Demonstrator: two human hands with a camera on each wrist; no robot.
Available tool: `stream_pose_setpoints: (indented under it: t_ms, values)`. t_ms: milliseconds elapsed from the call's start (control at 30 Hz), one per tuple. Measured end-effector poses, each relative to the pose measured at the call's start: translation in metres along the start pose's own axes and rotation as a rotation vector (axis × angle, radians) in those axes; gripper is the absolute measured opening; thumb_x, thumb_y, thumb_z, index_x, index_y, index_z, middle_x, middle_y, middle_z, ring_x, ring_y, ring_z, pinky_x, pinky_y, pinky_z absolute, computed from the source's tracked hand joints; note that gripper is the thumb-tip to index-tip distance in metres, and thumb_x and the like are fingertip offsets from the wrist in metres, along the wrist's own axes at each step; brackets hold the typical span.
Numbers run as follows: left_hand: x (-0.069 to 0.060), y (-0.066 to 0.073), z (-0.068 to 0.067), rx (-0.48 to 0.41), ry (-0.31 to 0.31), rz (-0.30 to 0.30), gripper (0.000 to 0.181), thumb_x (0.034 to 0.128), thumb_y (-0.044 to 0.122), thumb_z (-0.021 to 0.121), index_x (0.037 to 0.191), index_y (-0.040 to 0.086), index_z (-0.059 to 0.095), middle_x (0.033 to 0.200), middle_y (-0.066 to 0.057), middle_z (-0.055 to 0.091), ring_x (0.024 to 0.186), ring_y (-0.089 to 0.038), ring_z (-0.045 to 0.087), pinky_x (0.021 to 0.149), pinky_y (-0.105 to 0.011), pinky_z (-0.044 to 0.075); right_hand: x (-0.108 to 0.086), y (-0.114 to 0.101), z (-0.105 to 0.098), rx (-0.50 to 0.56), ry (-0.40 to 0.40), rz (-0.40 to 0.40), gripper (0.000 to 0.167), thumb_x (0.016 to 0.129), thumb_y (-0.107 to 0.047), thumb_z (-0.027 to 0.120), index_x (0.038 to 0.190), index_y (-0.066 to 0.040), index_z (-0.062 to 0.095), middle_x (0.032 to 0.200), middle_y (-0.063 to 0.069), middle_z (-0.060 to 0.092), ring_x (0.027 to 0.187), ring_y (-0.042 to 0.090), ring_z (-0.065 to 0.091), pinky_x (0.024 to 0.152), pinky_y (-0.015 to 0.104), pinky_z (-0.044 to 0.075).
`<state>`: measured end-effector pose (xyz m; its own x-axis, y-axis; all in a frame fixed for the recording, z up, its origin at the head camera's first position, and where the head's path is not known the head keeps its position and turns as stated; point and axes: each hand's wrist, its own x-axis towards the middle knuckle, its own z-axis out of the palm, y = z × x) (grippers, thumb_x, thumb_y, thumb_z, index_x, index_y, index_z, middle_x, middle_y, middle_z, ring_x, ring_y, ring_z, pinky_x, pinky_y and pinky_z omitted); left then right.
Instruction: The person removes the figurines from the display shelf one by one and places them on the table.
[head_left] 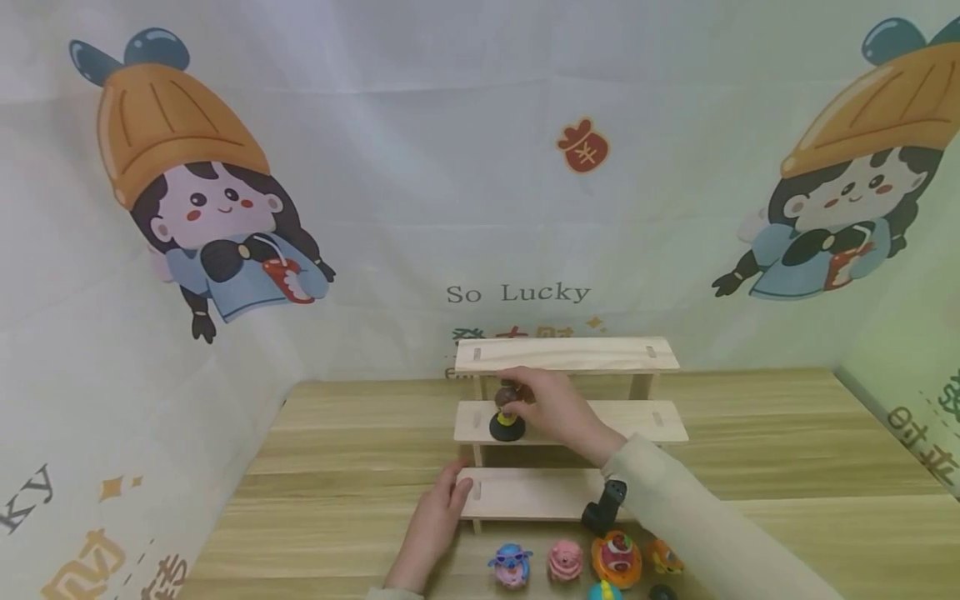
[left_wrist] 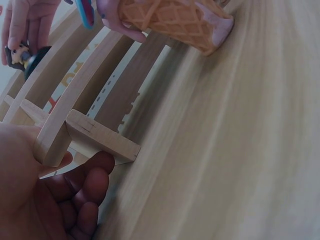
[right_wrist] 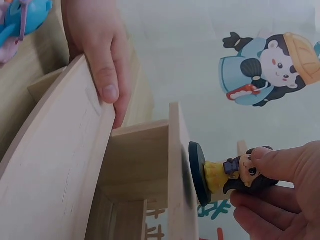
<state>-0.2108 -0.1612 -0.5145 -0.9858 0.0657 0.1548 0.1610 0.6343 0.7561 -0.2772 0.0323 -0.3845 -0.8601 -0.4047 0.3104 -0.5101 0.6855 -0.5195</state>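
Observation:
A three-tiered wooden display shelf (head_left: 525, 493) stands on the table. My right hand (head_left: 562, 410) pinches a small figurine (right_wrist: 216, 176) by its dark-haired head, between thumb and fingers. The figurine has a yellow dress and a round black base (head_left: 507, 428). It is upright at the left end of the middle tier; in the right wrist view its base is at the board, though whether it bears weight there I cannot tell. Lower down, my left hand (head_left: 435, 518) grips the left end of the bottom tier, thumb on top and fingers curled beneath the board (left_wrist: 52, 135).
In front of the shelf sit several toy figures: a blue one with sunglasses (head_left: 512, 567), a pink one (head_left: 565, 560), an orange-and-red one (head_left: 617, 560) and a turquoise one (head_left: 604, 592). A printed cloth (head_left: 390, 208) hangs behind the table (head_left: 337, 467).

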Motion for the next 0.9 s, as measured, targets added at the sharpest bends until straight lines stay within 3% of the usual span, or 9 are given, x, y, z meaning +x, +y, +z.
stream_pose_setpoints:
  t_ms: [300,467,733,900]
  values:
    - [0.000,0.000,0.002,-0.009,-0.020,-0.055,0.047,0.1012,0.038,0.043,0.138,0.008,0.047,0.125,-0.028,0.058,0.113,-0.046,0.057,0.093,-0.062,0.044,-0.022,-0.011,-0.011,0.039,0.004,-0.052,0.046,0.081,-0.013,0.076,0.125,-0.007,0.061,0.109,0.006,0.069,0.087,0.014,0.067,0.077,0.030,0.055]
    - [0.001,0.001,0.001,-0.006,-0.012,-0.020,0.047,0.1014,0.036,0.044,0.137,0.005,0.047,0.125,-0.030,0.058,0.112,-0.048,0.056,0.094,-0.061,0.044,-0.040,-0.017,-0.017,0.062,0.026,-0.075,0.043,0.080,-0.010,0.076,0.121,-0.006,0.062,0.108,0.006,0.069,0.085,0.014,0.068,0.077,0.030,0.056]
    - [0.001,-0.003,0.003,-0.001,0.003,0.003,0.044,0.1016,0.032,0.044,0.135,0.004,0.049,0.120,-0.029,0.061,0.110,-0.047,0.058,0.094,-0.060,0.045,-0.072,-0.024,-0.023,0.130,0.021,-0.015,0.041,0.079,-0.011,0.078,0.117,-0.007,0.064,0.104,0.003,0.068,0.086,0.011,0.067,0.075,0.023,0.055]
    - [0.001,-0.002,0.003,-0.006,-0.003,-0.014,0.046,0.1017,0.034,0.044,0.136,0.004,0.048,0.118,-0.029,0.062,0.108,-0.046,0.059,0.092,-0.060,0.045,-0.092,-0.028,-0.026,0.125,0.023,-0.075,0.038,0.077,-0.011,0.079,0.112,-0.008,0.065,0.099,0.001,0.068,0.082,0.007,0.064,0.071,0.020,0.053]
